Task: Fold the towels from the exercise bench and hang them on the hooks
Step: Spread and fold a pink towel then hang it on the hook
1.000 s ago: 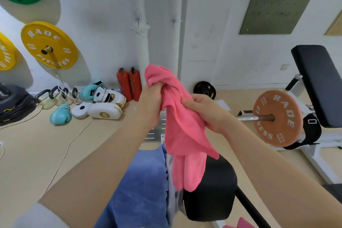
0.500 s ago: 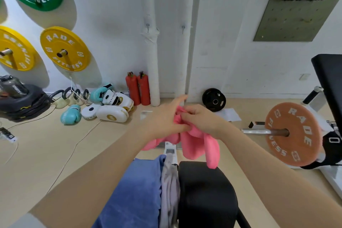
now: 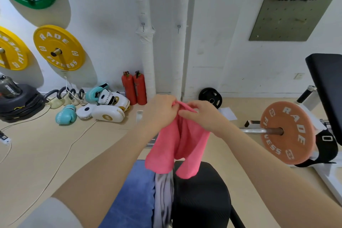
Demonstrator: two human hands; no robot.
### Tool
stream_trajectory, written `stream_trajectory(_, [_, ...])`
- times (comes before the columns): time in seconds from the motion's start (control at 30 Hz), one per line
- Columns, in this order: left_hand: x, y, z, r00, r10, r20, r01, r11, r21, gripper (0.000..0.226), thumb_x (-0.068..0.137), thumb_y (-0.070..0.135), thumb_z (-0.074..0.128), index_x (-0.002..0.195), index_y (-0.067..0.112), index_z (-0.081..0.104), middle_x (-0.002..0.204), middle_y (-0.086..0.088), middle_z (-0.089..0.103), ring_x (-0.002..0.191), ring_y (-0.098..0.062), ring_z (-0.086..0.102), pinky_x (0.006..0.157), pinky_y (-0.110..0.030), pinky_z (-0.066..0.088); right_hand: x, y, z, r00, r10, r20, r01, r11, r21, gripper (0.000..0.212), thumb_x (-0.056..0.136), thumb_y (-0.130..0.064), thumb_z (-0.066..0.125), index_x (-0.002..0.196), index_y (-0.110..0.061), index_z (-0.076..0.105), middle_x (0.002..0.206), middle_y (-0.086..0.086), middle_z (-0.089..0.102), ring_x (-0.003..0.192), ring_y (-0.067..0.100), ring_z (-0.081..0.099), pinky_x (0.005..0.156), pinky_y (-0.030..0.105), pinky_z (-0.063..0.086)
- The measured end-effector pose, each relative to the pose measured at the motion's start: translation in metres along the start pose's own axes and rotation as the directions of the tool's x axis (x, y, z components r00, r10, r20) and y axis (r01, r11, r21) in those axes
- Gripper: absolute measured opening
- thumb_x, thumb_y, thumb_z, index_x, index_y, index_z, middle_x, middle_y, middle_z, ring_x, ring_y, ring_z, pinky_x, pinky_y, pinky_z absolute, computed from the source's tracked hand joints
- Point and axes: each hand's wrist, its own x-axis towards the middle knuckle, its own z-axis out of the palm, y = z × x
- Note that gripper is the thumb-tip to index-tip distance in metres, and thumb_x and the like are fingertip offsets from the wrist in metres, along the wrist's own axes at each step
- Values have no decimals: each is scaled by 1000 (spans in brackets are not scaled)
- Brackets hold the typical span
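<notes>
Both hands up w/ pink towel (image 3: 180,146): left hand (image 3: 161,110) grip curled on top edge, right hand (image 3: 202,116) pinching it beside; rest hangs over bench (image 3: 201,196).

Pink towel (image 3: 182,140) now hanging lower, unfurled.

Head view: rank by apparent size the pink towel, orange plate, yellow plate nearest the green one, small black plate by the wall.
1. pink towel and orange plate: alike, and the towel is nearer, so unranked
2. yellow plate
3. small black plate
</notes>
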Motion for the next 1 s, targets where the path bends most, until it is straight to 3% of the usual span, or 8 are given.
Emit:
stream_trajectory(0.1, [7,-6,1,961,-234,-144,195,950,-243,25,92,17,38,71,8,49,82,-14,58,88,-34,54,65,-33,32,-2,8,-4,996,-13,-93,13,1000,-6,11,80,-23,69,83,-28,60,80,-20,57,83,6,54,74,20,39])
stream_trajectory(0.2, [12,-27,5,867,-480,-131,369,797,-477,25,93,16,36,102,5,57,108,-16,61,101,-31,54,77,-31,37,-6,17,-9,990,24,-137,-40,993,-115,14,84,-23,60,71,-22,54,71,-8,56,74,14,51,67,29,39])
stream_trajectory(0.37, [-12,-15,13,970,29,242,49,950,-310,61,80,20,62,136,24,38,87,9,54,74,-2,51,64,-4,37,-13,7,-8,997,-17,71,13,998,55,18,83,-14,61,71,-27,62,71,-9,60,73,9,55,68,23,44])
stream_trajectory(0.47, [-20,-2,18,965,216,147,-210,976,-58,23,85,22,56,108,21,57,65,15,42,64,-11,48,53,-12,31,-17,-11,-6,968,-122,220,94,987,132,18,84,-12,63,77,-28,68,79,-11,68,79,2,61,81,20,48])
stream_trajectory(0.57, [-17,-14,18,995,36,92,-21,987,-160,10,88,13,49,80,11,54,74,-2,54,72,-21,49,52,-29,20,-21,-16,-14,973,-81,217,13,954,299,19,87,-11,61,76,-23,68,71,-11,66,69,-1,59,70,16,46])
stream_trajectory(0.8, [-17,-36,11,895,-255,366,412,787,-459,21,83,29,63,102,23,58,99,-4,62,86,-19,58,70,-29,46,-22,-15,-14,992,105,66,-123,776,619,19,87,-2,55,86,-20,60,67,5,52,54,12,50,51,22,42])
stream_trajectory(0.9, [-21,-40,2,865,-294,406,432,849,-305,23,84,33,56,94,14,66,101,-12,65,86,-25,58,75,-39,48,-22,-19,-14,995,86,55,-101,758,645,26,84,3,51,79,-18,66,67,9,47,53,15,44,46,19,39])
stream_trajectory(1.0, [-28,-27,-8,946,-177,272,308,758,-575,8,86,22,59,87,21,66,95,-3,67,85,-15,59,80,-33,49,-24,-20,-8,983,44,180,-138,825,549,38,82,2,52,94,-29,70,73,12,51,59,17,45,54,26,40])
